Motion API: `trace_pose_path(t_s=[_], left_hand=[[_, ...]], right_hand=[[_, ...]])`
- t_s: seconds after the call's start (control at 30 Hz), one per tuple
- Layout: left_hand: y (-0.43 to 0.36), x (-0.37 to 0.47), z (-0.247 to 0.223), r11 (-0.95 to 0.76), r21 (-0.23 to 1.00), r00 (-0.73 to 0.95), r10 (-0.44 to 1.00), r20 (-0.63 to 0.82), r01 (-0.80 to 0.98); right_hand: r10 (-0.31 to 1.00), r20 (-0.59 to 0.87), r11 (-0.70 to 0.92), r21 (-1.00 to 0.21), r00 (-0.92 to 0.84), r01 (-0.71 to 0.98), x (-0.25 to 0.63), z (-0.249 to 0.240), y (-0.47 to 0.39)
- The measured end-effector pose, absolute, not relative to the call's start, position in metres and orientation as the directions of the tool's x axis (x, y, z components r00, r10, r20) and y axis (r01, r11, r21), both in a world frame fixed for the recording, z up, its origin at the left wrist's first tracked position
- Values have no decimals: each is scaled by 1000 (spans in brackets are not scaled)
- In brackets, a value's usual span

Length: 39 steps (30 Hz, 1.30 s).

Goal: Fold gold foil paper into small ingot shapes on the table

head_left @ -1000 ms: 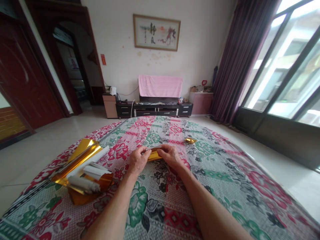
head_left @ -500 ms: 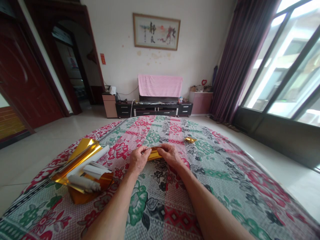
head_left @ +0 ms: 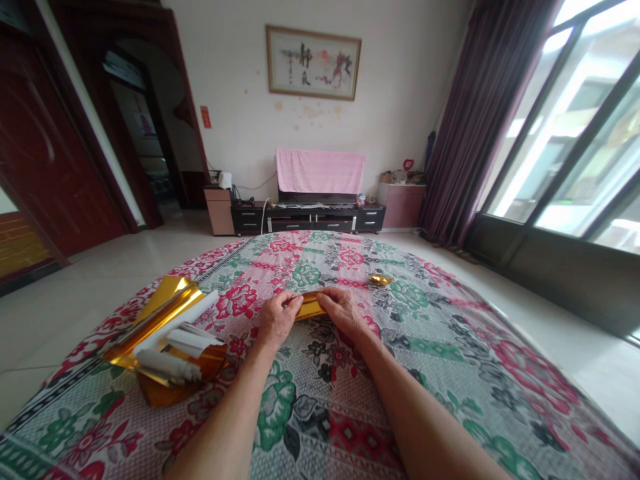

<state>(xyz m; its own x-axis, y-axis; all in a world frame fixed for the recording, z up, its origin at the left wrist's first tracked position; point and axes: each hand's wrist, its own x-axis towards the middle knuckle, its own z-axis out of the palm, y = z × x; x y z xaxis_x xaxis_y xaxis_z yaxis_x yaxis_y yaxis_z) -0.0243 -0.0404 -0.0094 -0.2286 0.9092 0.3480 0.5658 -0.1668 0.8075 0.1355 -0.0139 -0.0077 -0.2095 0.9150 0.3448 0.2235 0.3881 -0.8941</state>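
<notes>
On the flower-patterned tabletop (head_left: 440,413), white rolls (head_left: 167,365) and gold sheets (head_left: 165,301) lie heaped at left; beyond, the left hand (head_left: 278,319) and right hand (head_left: 343,311) pinch opposite ends of a folded gold strip (head_left: 310,309), fingers closed against thumbs; farther right sits a small gold piece (head_left: 381,281); behind, a pink cloth (head_left: 321,171) hangs above a black cabinet (head_left: 313,218).

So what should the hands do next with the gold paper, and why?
Maybe press along the middle of the gold paper: the left hand and the right hand pinch it on either side, and no finger covers the part between them.
</notes>
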Motion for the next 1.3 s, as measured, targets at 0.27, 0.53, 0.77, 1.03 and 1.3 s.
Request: trace_pose_path(t_s=[0.27, 0.53, 0.77, 1.03, 1.3], left_hand=[[-39, -25, -13, -202, 799, -214, 900, 379, 566], [-39, -25, -13, -174, 804, -230, 905, 358, 569], [-40, -24, -9, -150, 807, -239, 910, 339, 571], [-40, -24, -9, -143, 792, -242, 907, 346, 594], [-41, -22, -9, -143, 777, -218, 915, 340, 613]], right_hand=[[913, 351, 385, -910, -207, 154, 134, -8, -14], [911, 363, 399, -896, -196, 195, 135, -12, -10], [898, 420, 440, -868, -136, 229, 136, -21, -4], [901, 414, 432, -881, -128, 193, 136, -21, -3], [898, 417, 439, -856, -138, 272, 137, -15, -8]])
